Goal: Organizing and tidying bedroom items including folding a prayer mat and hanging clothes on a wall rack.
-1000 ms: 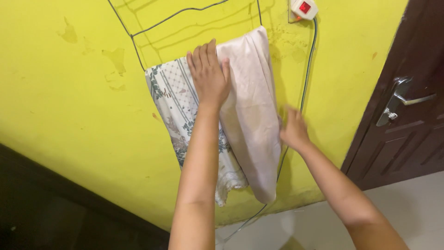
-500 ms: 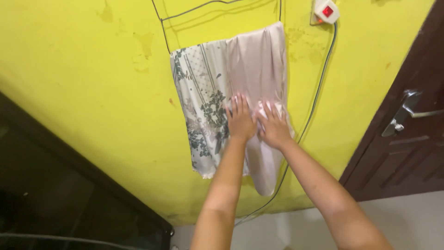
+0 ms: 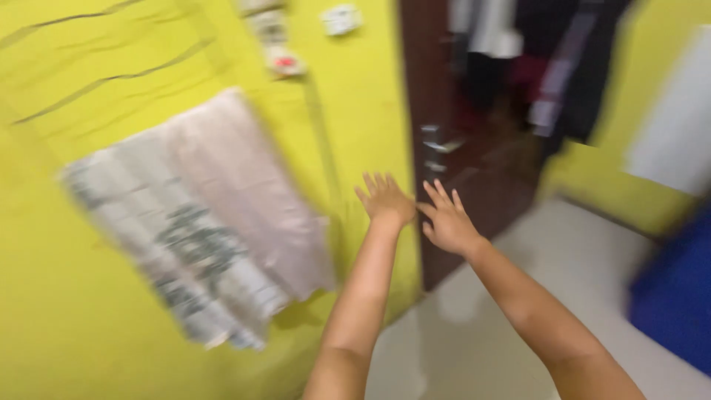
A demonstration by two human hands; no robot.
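Against the yellow wall (image 3: 59,326) hang two cloths, side by side and overlapping: a pale pink one (image 3: 237,185) and a patterned grey-and-white one (image 3: 163,259), draped from the top so that they fall flat. Both are left of my hands and apart from them. My left hand (image 3: 385,200) and right hand (image 3: 446,222) are up with fingers spread, each grip released and holding nothing, nearest the dark door (image 3: 474,163) and its one handle (image 3: 437,144). Motion blur hides finer detail.
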